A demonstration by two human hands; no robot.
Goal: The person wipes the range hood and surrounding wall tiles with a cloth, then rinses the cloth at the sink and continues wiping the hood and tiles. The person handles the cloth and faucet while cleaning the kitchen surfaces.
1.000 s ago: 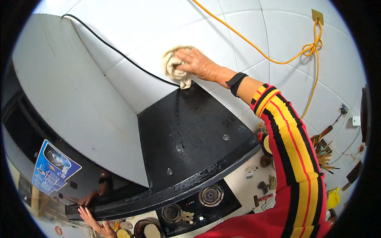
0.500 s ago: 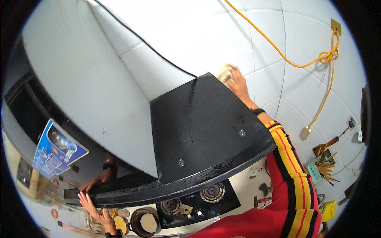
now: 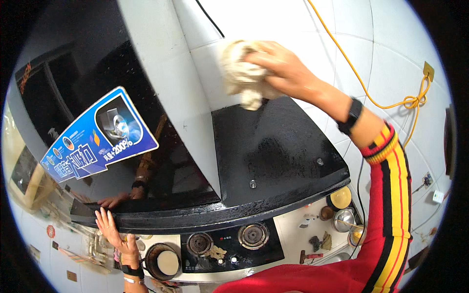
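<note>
A crumpled cream cloth point(image 3: 237, 68) is bunched in my right hand point(image 3: 290, 71), its fingers wrapped round it. That hand is raised above the rear of the black range hood's top point(image 3: 278, 146), beside the pale duct cover point(image 3: 166, 73). The hood's dark top looks wet and streaked. At the lower left, my left hand point(image 3: 113, 232) rests with its fingers stretched over the hood's front lip. A blue sticker point(image 3: 102, 134) is on the glossy black front panel point(image 3: 161, 166), which reflects an arm.
Below the hood sit a black two-burner gas stove point(image 3: 232, 246) and a dark pot point(image 3: 159, 261). Pans and bowls point(image 3: 343, 219) stand on the counter at right. A yellow cord point(image 3: 351, 68) hangs on the white tiled wall; a black cable point(image 3: 210, 18) runs behind the hood.
My right hand has lifted the cloth from beside the hood's right rear edge and brought it left, over the top. The view has shifted, while my left hand stays on the front lip.
</note>
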